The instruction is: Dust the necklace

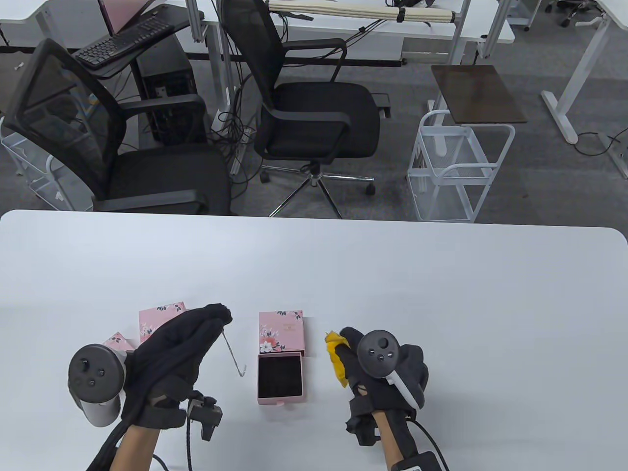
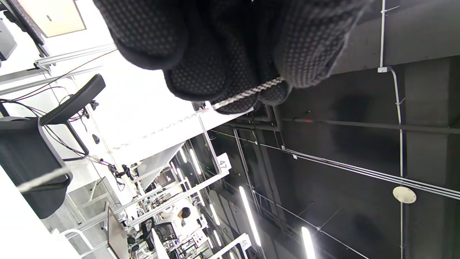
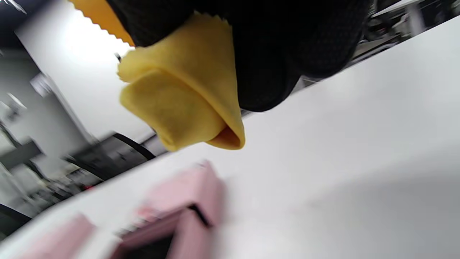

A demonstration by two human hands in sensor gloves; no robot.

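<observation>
Both hands are hovering at the near edge of the white surface (image 1: 441, 284), which is carrying everything else. Left hand (image 1: 171, 353) is pinching one end of the necklace (image 1: 230, 352) between curled fingertips (image 2: 230, 97), and the thin silver chain is hanging down from them to the left of the open box. Right hand (image 1: 387, 373) is gripping a folded yellow cloth (image 1: 337, 355), fingers curled round it, with the cloth's end sticking out toward the boxes. Between the two hands a pink open box (image 1: 280, 377) is lying with its dark lining facing up, touching its flowered sleeve (image 1: 281, 332) just behind it. Two more pink boxes (image 1: 157, 321) are sitting partly hidden behind the left hand.
</observation>
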